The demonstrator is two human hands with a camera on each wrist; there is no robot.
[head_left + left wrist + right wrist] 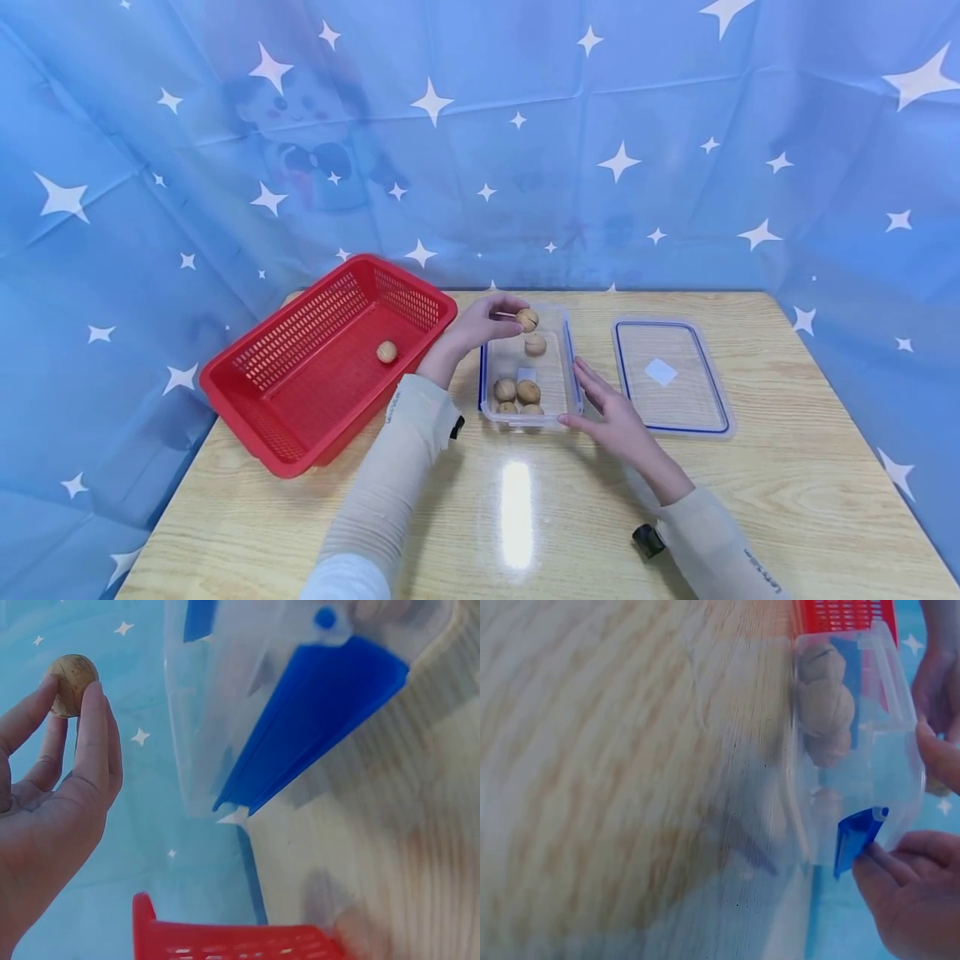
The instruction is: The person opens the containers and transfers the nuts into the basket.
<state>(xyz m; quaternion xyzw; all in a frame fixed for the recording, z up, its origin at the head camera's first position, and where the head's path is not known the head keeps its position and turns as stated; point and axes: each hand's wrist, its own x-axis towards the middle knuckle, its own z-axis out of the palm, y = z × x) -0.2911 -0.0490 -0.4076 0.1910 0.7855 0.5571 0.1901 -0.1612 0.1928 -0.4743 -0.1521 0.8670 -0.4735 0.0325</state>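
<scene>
Between thumb and fingertips my left hand point(487, 323) pinches a walnut point(527, 320) above the far end of a clear plastic container point(567, 350) with blue side clips. The left wrist view shows that walnut point(73, 685) at the fingertips. Inside the container, several walnuts point(528, 392) lie at the near end and another walnut point(535, 344) sits toward the far end. My right hand point(611, 417) rests against the container's right side, fingers extended; in the right wrist view its fingertips touch a blue clip point(857, 838). One walnut point(387, 352) lies in the red basket point(300, 417).
The red plastic basket stands to the left of the container. A clear lid point(675, 375) with a blue seal lies flat on the wooden table point(780, 467) at the right. Behind the table hangs a blue curtain point(525, 150) with white stars.
</scene>
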